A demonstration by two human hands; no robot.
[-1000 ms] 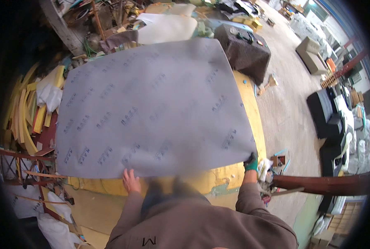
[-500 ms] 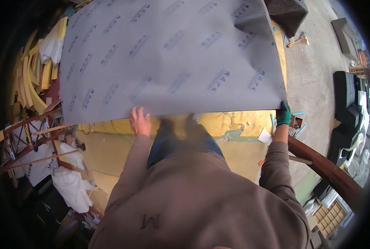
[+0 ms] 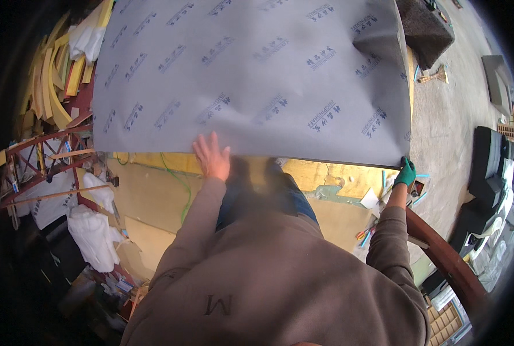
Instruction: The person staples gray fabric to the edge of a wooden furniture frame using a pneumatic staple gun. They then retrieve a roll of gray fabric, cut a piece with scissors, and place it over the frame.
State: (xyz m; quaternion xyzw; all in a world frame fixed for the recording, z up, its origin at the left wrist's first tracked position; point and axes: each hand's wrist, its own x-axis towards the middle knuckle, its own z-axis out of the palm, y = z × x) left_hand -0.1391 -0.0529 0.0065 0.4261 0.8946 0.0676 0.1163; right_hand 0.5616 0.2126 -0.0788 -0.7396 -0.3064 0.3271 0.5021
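A wide grey sheet of printed fabric (image 3: 251, 75) spreads in front of me over a yellow surface (image 3: 309, 174). My bare left hand (image 3: 212, 158) lies on the sheet's near edge, fingers spread and flat on top. At the near right corner, my right hand (image 3: 406, 173), in a green glove, has its fingers closed on the sheet's edge. A dark fold dents the sheet near its far right side. What lies beneath the sheet is mostly hidden.
Curved yellow foam and wood strips (image 3: 52, 92) pile up at the left, above a red metal frame (image 3: 37, 167). White bundles (image 3: 93, 237) lie lower left. A dark red beam (image 3: 447, 254) runs beside my right arm; scissors (image 3: 361, 235) lie nearby. Black cushions (image 3: 488, 161) stand far right.
The sheet's near right corner appears lower and further right, with my gloved hand still on it. My left hand has shifted onto the sheet with fingers more spread. The whole view has moved slightly.
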